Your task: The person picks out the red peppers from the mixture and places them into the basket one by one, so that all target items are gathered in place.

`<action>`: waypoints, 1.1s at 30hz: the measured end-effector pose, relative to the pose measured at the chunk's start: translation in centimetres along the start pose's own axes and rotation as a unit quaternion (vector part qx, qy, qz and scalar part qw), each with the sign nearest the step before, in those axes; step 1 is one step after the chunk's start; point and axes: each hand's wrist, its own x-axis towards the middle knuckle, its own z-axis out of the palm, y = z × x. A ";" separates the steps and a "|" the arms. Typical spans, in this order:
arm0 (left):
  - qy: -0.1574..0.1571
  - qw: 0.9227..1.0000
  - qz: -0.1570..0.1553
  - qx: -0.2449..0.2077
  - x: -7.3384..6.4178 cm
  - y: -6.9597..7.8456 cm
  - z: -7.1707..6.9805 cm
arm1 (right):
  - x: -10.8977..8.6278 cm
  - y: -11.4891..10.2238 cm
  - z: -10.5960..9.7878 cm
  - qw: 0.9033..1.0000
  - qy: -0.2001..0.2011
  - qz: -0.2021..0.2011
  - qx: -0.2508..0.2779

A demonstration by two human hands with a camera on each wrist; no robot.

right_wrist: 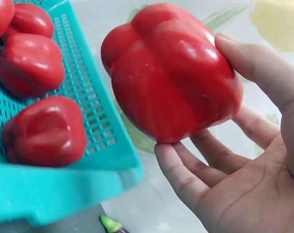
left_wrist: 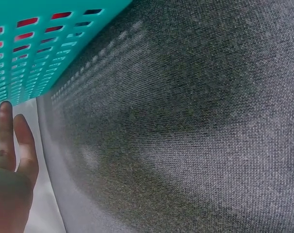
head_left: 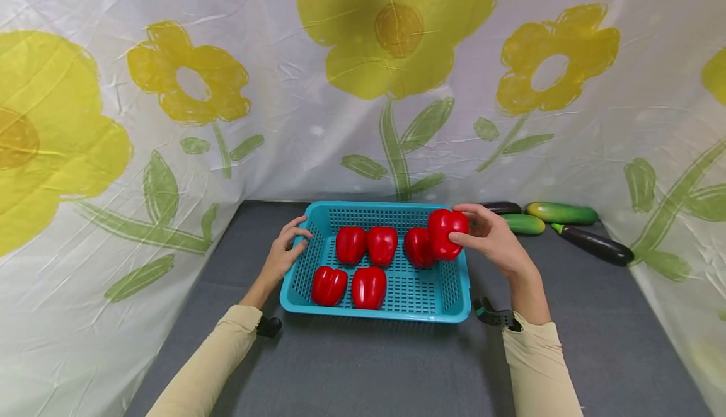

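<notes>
My right hand (head_left: 495,240) holds a glossy red bell pepper (head_left: 446,234) between thumb and fingertips, raised over the right side of the blue basket (head_left: 374,317). The right wrist view shows this pepper (right_wrist: 171,73) pinched at its side and underside. My left hand (head_left: 282,252) is at the basket's left rim, with fingers extended; in the left wrist view two fairly straight fingers (left_wrist: 6,131) are by the perforated wall, and contact is hard to tell. Inside the basket lie several more red bell peppers, including one (head_left: 418,247) partly hidden behind the held one.
On the dark grey table (head_left: 374,366), right of the basket, lie a green cucumber-like vegetable (head_left: 524,223), a yellow-green one (head_left: 561,213), an eggplant (head_left: 595,245) and another dark vegetable (head_left: 501,207) partly behind the right hand. A flower-printed sheet (head_left: 283,121) hangs behind.
</notes>
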 end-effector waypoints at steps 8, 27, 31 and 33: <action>0.000 1.000 0.000 -0.010 -0.1 0.0 -0.1 | 0.4 0.1 1.5 1.000 -0.016 0.007 0.019; -0.019 0.999 -0.041 0.016 0.1 4.9 -0.3 | 0.6 1.0 4.3 0.998 -0.050 0.040 0.016; -0.017 0.999 -0.037 0.018 0.1 4.8 -0.3 | 0.6 1.3 4.7 0.997 -0.061 0.050 0.001; -0.016 0.999 -0.035 0.017 0.1 4.8 -0.3 | 0.5 1.6 4.9 0.997 -0.066 0.046 -0.009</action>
